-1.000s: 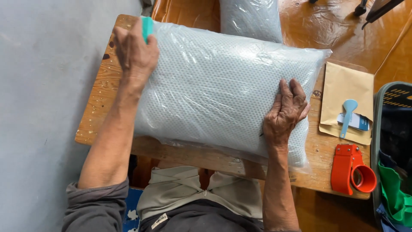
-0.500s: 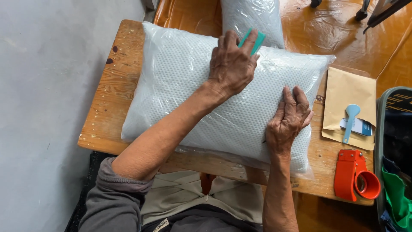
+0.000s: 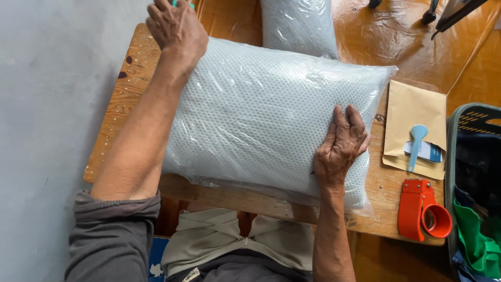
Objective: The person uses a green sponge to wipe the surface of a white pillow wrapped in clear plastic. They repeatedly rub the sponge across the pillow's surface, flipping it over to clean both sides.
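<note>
A white mesh-covered pillow in clear plastic wrap (image 3: pixel 261 117) lies across a small wooden table (image 3: pixel 122 104). My right hand (image 3: pixel 342 146) presses flat on the pillow's right end, fingers spread. My left hand (image 3: pixel 177 26) is closed at the pillow's far left corner, gripping a small teal tool whose tip (image 3: pixel 182 4) just shows above the knuckles. My left forearm lies along the pillow's left side.
A second wrapped pillow (image 3: pixel 297 23) lies behind on the wooden floor. On the table's right sit a brown envelope (image 3: pixel 415 112), a light blue scoop-shaped tool (image 3: pixel 416 143) and an orange tape dispenser (image 3: pixel 420 209). A dark bin with green cloth (image 3: pixel 477 209) stands at right.
My left hand with the teal tool swept from the far left corner to the pillow's top middle, then back to the far left corner. The right hand stayed pressed on the right end.
</note>
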